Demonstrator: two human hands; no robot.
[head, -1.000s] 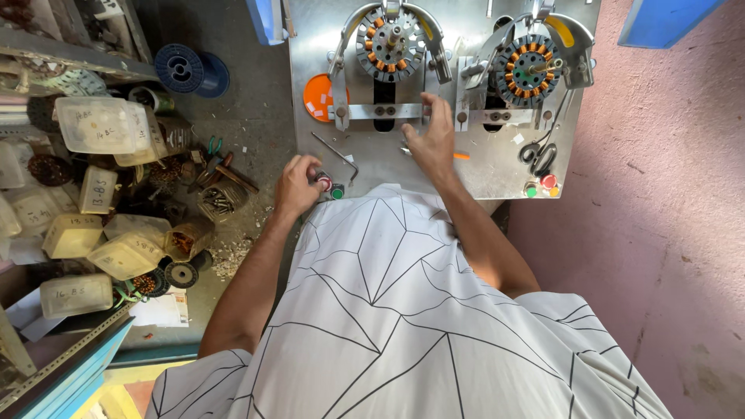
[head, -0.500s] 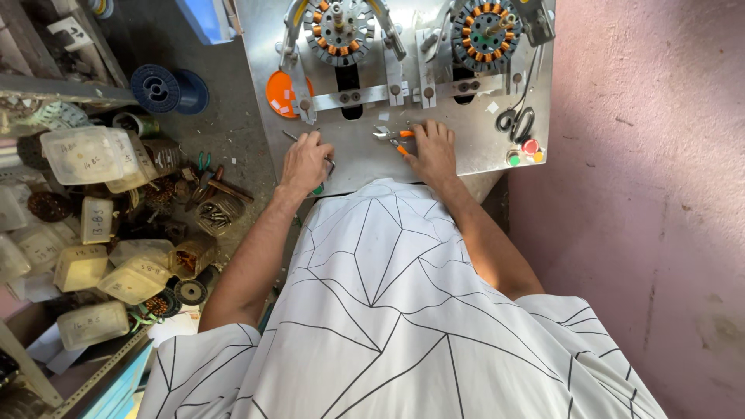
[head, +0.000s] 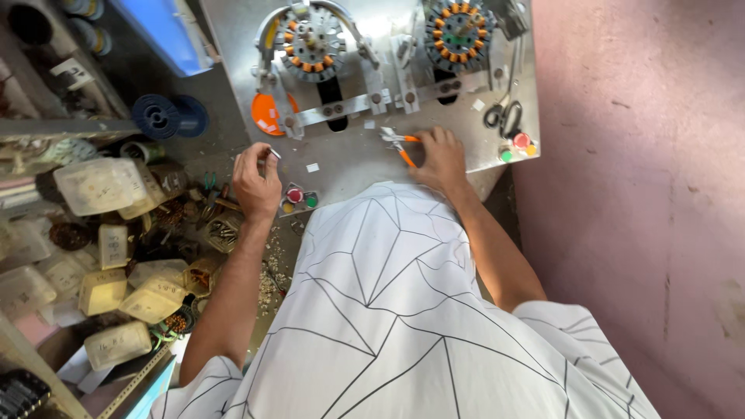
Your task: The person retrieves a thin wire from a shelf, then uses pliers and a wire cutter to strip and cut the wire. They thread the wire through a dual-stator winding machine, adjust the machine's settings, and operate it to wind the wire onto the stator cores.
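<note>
A metal winding machine plate (head: pixel 357 167) carries two round stators with orange and dark coil slots, one at the left (head: pixel 310 43) and one at the right (head: pixel 458 31). My right hand (head: pixel 442 159) rests on the plate and grips orange-handled pliers (head: pixel 400 146). My left hand (head: pixel 256 182) hovers at the plate's left edge, pinching a small white piece (head: pixel 273 154) between thumb and fingers. A small panel with red, yellow and green buttons (head: pixel 299 198) lies just right of that hand.
Black scissors (head: pixel 504 116) and more coloured buttons (head: pixel 516 146) sit at the plate's right side. An orange disc (head: pixel 268 112) lies by the left stator. Left of me stand plastic boxes (head: pixel 97 182), blue spools (head: pixel 167 116) and scattered parts. A pink wall (head: pixel 644 194) runs along the right.
My left hand has pulled back off the plate to its left edge and lifted a small white piece. My right hand now grips the orange pliers. The view has shifted.
</note>
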